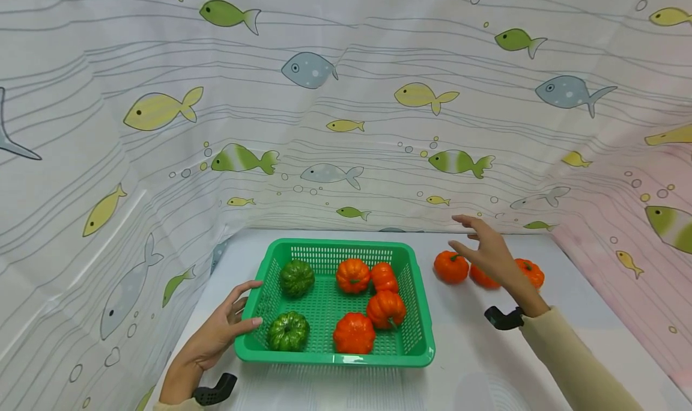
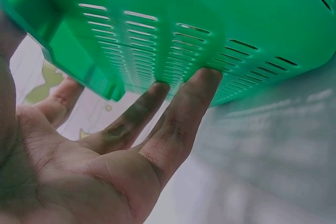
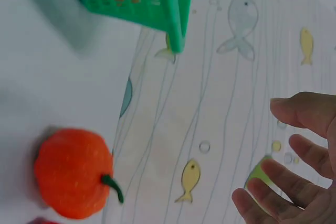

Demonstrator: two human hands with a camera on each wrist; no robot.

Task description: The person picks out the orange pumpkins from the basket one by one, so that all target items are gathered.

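My left hand (image 1: 218, 327) grips the left rim of a green plastic basket (image 1: 335, 359). Its thumb lies over the rim, while other fingers (image 2: 178, 111) touch the slotted outer wall from below in the left wrist view. Inside the basket sit two green pumpkins, one behind (image 1: 297, 278) and one in front (image 1: 289, 331), at the left; several orange pumpkins (image 1: 354, 333) are at the right. My right hand (image 1: 489, 252) is in the air, fingers spread and holding nothing, above orange pumpkins on the table. The nearest one (image 3: 73, 173) has a green stem.
To the right of the basket, three orange pumpkins stand on the white table (image 1: 459, 339): one at left (image 1: 451, 267), one partly hidden by the hand (image 1: 483, 277), one at right (image 1: 531, 273). A fish-patterned curtain (image 1: 378, 158) encloses the back and sides.
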